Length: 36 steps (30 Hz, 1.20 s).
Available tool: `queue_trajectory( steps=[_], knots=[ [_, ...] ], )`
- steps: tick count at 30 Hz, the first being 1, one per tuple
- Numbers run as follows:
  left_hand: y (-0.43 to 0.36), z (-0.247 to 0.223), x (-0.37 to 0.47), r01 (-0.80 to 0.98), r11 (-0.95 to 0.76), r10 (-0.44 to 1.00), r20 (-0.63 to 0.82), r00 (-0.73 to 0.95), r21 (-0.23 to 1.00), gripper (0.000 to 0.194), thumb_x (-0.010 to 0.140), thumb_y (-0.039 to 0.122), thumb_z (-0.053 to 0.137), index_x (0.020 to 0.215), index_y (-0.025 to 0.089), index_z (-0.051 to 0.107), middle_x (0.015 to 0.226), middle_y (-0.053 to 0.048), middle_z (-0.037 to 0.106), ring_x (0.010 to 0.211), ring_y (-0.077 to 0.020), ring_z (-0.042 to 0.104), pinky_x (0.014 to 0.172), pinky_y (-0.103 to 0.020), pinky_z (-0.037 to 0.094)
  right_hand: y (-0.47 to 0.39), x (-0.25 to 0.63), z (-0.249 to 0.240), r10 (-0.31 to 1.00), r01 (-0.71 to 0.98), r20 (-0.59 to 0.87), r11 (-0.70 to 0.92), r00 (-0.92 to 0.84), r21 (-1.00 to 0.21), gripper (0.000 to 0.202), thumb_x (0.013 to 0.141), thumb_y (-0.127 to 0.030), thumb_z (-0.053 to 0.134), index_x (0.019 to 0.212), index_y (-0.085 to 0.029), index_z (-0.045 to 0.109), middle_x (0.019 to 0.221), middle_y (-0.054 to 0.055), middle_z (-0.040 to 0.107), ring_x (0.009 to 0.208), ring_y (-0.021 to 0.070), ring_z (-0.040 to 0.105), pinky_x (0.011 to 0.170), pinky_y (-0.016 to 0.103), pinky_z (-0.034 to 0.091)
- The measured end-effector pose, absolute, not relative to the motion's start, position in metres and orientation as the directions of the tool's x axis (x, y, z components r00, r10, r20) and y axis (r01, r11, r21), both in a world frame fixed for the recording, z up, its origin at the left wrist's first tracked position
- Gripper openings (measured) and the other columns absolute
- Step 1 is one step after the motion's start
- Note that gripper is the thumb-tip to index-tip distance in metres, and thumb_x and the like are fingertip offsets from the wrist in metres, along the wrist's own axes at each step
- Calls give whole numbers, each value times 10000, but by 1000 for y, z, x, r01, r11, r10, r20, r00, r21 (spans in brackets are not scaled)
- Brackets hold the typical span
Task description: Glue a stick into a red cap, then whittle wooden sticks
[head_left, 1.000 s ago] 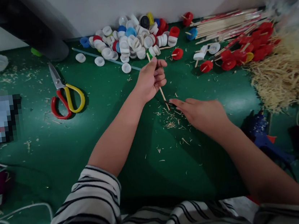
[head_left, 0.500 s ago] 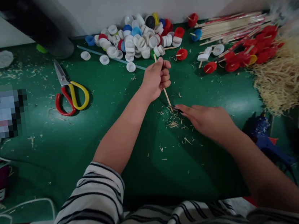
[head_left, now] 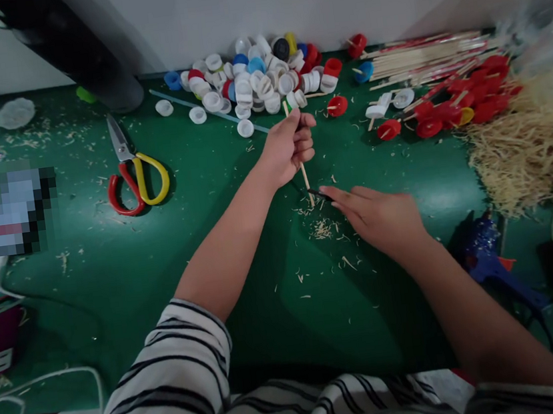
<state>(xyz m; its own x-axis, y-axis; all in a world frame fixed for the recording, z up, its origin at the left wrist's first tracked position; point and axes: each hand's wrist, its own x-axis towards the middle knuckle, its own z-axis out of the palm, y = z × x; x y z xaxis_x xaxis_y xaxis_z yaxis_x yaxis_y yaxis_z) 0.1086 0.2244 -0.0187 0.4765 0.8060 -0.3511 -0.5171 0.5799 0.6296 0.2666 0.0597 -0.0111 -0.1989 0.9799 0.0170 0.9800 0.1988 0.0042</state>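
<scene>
My left hand is closed around a thin wooden stick, whose top pokes out above the thumb and whose lower end points down toward the green table. My right hand grips a small dark blade, and the blade's tip touches the stick near its lower end. Beneath the blade lies a small heap of pale wood shavings, with more curls scattered around it.
Bottle caps are piled at the back. Scissors, a phone and a dark cylinder are on the left. Red caps with sticks, wooden sticks, straw-like strands and a blue glue gun are on the right.
My right hand and the blade have moved slightly up and left along the stick. The stick's lower end has shifted a little left. The whole view has shifted slightly.
</scene>
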Motion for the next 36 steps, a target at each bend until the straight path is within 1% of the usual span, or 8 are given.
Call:
queue_trajectory(
  steps=[2, 5, 11, 16, 22, 25, 31, 36],
  knots=[
    [224, -19, 109, -509, 586, 802, -360, 476, 631, 484, 1114, 490, 495, 755, 170, 554, 533, 114, 260, 368, -10, 223, 364, -131, 216, 64, 261, -13, 981, 980, -4, 192, -192, 48, 480, 1141, -421, 394, 1539, -398, 661, 893, 22, 757, 583, 128, 463, 543, 325, 167],
    [224, -19, 110, -500, 593, 799, -390, 457, 631, 477, 1110, 485, 516, 752, 171, 546, 531, 114, 259, 363, -6, 219, 361, -131, 206, 65, 259, -13, 976, 974, -61, 214, -210, 73, 491, 1134, -386, 396, 1566, -407, 629, 908, 26, 750, 596, 134, 474, 547, 328, 158],
    [224, -21, 110, -504, 566, 814, -348, 465, 652, 518, 1128, 486, 465, 744, 152, 556, 541, 113, 248, 367, 4, 202, 365, -124, 183, 61, 264, -10, 960, 965, -136, 254, -244, 64, 511, 1121, -360, 410, 1595, -386, 600, 928, 31, 758, 629, 145, 524, 554, 331, 155],
    [222, -19, 109, -505, 579, 806, -353, 476, 640, 502, 1105, 494, 527, 735, 155, 538, 549, 106, 269, 372, 7, 227, 374, -122, 182, 58, 266, -9, 952, 962, -170, 268, -256, 47, 521, 1116, -331, 414, 1606, -355, 589, 962, 45, 775, 642, 148, 547, 560, 324, 157],
    [221, -21, 109, -520, 572, 808, -325, 492, 634, 481, 1129, 430, 498, 739, 150, 534, 554, 112, 253, 364, 6, 232, 377, -128, 171, 54, 264, -8, 954, 970, -190, 242, -232, 31, 515, 1115, -326, 417, 1589, -343, 615, 928, 41, 770, 642, 155, 554, 552, 322, 166],
    [220, -21, 109, -543, 587, 801, -333, 498, 601, 462, 1113, 430, 543, 740, 157, 528, 549, 111, 264, 367, 5, 235, 379, -129, 171, 53, 264, -8, 954, 971, -189, 238, -231, 13, 515, 1113, -332, 419, 1588, -349, 617, 940, 35, 775, 648, 157, 565, 552, 324, 171],
    [219, -19, 109, -543, 589, 801, -347, 488, 598, 463, 1128, 421, 511, 743, 165, 506, 537, 116, 274, 363, 3, 241, 371, -128, 175, 45, 270, -14, 959, 968, -133, 250, -249, -10, 509, 1115, -321, 417, 1575, -348, 635, 924, 37, 787, 647, 150, 567, 563, 322, 187],
    [219, -20, 111, -578, 582, 809, -341, 479, 572, 444, 1125, 394, 529, 742, 172, 494, 530, 120, 273, 352, 4, 242, 363, -121, 168, 46, 266, -14, 963, 972, -142, 233, -228, 24, 500, 1120, -342, 428, 1575, -371, 632, 933, 28, 783, 639, 148, 555, 554, 319, 175]
  ],
)
